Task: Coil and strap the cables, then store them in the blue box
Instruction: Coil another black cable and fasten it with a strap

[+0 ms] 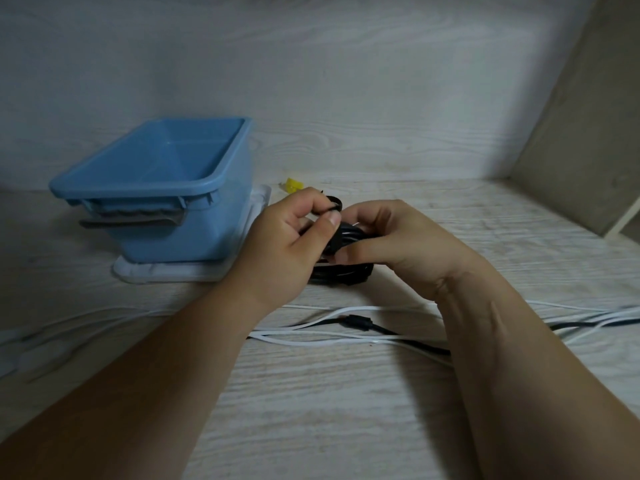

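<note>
A coiled black cable (341,273) is held just above the table between both hands. My left hand (291,244) pinches a black strap (333,204) at the top of the coil between thumb and forefinger. My right hand (398,240) grips the coil from the right, its thumb pressed against the bundle. The blue box (159,188) stands open to the left on a white lid (166,271); no cable shows inside it. Loose white cables (311,332) and a loose black cable with a connector (360,322) lie on the table in front of my arms.
A small yellow object (292,185) lies behind my hands near the back wall. More white cable (38,341) trails off at the left edge. A beige side panel (581,133) closes the space on the right. The table is pale wood grain.
</note>
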